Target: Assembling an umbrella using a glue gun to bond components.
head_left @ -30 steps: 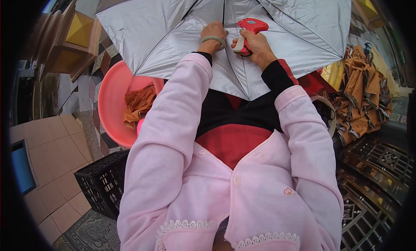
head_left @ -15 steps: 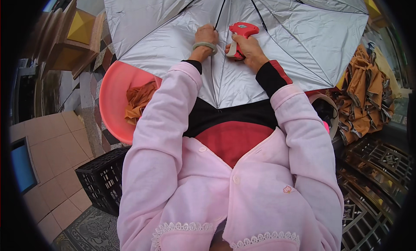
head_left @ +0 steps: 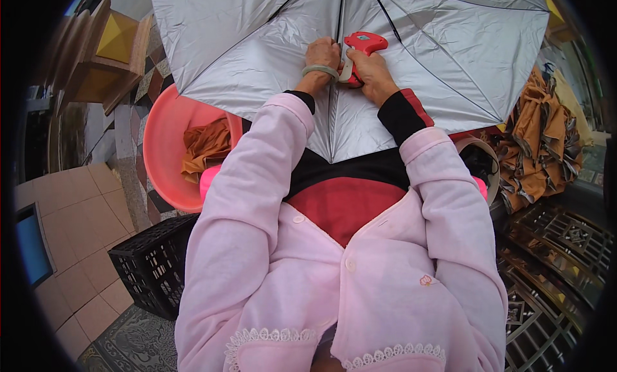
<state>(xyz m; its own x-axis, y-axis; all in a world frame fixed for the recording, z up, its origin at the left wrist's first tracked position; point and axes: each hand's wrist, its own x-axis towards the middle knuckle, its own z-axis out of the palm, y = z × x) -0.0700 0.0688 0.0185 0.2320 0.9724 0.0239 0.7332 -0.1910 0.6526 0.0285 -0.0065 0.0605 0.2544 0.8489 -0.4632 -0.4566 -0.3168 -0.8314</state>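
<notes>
A silver-lined umbrella [head_left: 244, 57] is spread open across my lap, its inner side up with thin black ribs running over it. My left hand [head_left: 321, 56], with a pale bangle [head_left: 320, 70] at the wrist, is closed at one dark rib [head_left: 340, 18] near the middle; its fingertips are partly hidden. My right hand [head_left: 374, 73] is wrapped around a red and white tagging gun [head_left: 366, 42]. The gun's lower end sits right beside my left hand, over the lining. Whether its tip touches the rib or the cloth is hidden.
At the left a pink basin [head_left: 168, 153] holds crumpled brown cloth [head_left: 207, 147], with a black plastic crate [head_left: 151, 263] below it. Bundled brown cloth [head_left: 536, 147] is heaped at the right, beside a pale bucket [head_left: 493, 169]. Metal grating [head_left: 553, 269] lies at lower right.
My left hand has moved right, closing the gap to the tagging gun. The gun and right hand have shifted only slightly right, and the umbrella's ribs have shifted a little right too.
</notes>
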